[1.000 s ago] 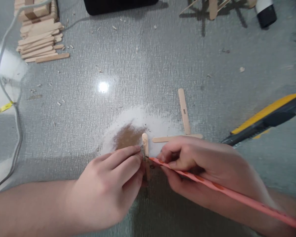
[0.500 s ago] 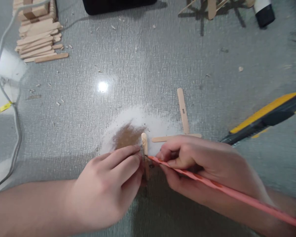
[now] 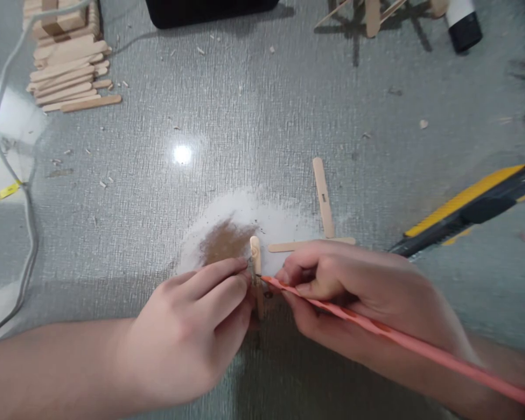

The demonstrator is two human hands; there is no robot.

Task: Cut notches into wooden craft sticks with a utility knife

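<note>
My right hand [image 3: 354, 297] is closed round a long pink pencil [image 3: 376, 329]. Its dark tip rests at the edge of a wooden craft stick [image 3: 256, 251], about halfway along it. That stick points away from me, and the fingertips of my left hand [image 3: 196, 326] pinch it from the left. Something small and partly see-through shows at those fingertips; I cannot make out what it is. Just beyond my right hand lies another craft stick [image 3: 284, 247], partly covered by the knuckles. A third craft stick [image 3: 323, 198], with a small slot in its middle, lies above it.
On the right lies a yellow and black utility knife [image 3: 468, 207]. A pile of craft sticks [image 3: 67, 70] sits at the far left beside a white cable [image 3: 30, 233]. At the back are a black object [image 3: 210, 11] and a black-capped white tube [image 3: 464, 26]. Wood scraps dot the grey table [image 3: 135, 221].
Hands, pencil and pinched stick stay almost in place. The things on the right appear shifted slightly left in the view.
</note>
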